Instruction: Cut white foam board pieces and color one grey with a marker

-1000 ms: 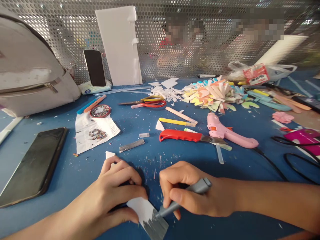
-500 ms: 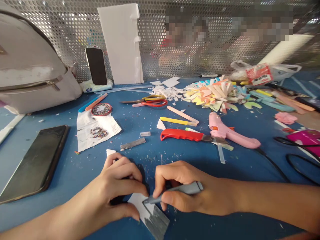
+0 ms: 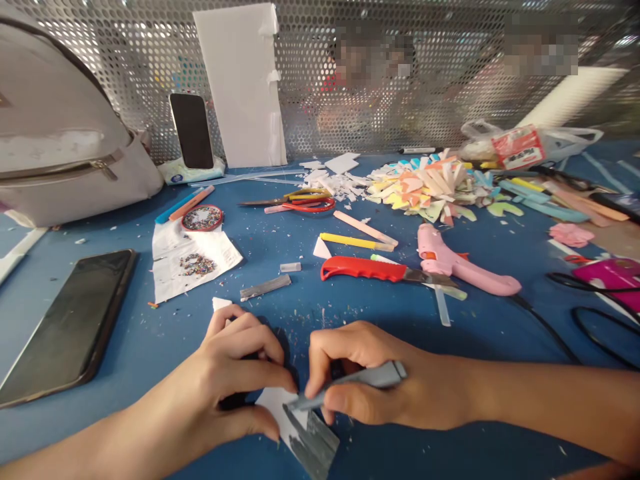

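My left hand [image 3: 245, 373] pinches the upper left part of a small white piece [image 3: 273, 403], flat on the blue table, between thumb and fingers. Grey colouring covers the lower right of that piece, and streaks reach up into the white. A grey marker [image 3: 370, 378] is gripped in my right hand [image 3: 370, 373], its tip touching the white piece near the left thumb and forefinger. A grey-coloured strip [image 3: 265, 287] and a short clear stick [image 3: 291, 267] lie just beyond my hands.
A red-handled knife [image 3: 365, 269] lies ahead beside a pink glue gun [image 3: 460, 267]. Behind are scissors [image 3: 310, 202] and a heap of coloured scraps [image 3: 430, 187]. To the left are a dark phone [image 3: 70, 327], a paper with beads [image 3: 173, 267] and a backpack [image 3: 65, 133].
The grey streak by the marker's tip has become wider and darker. Both hands stay almost in the same place, with the marker shifted very slightly.
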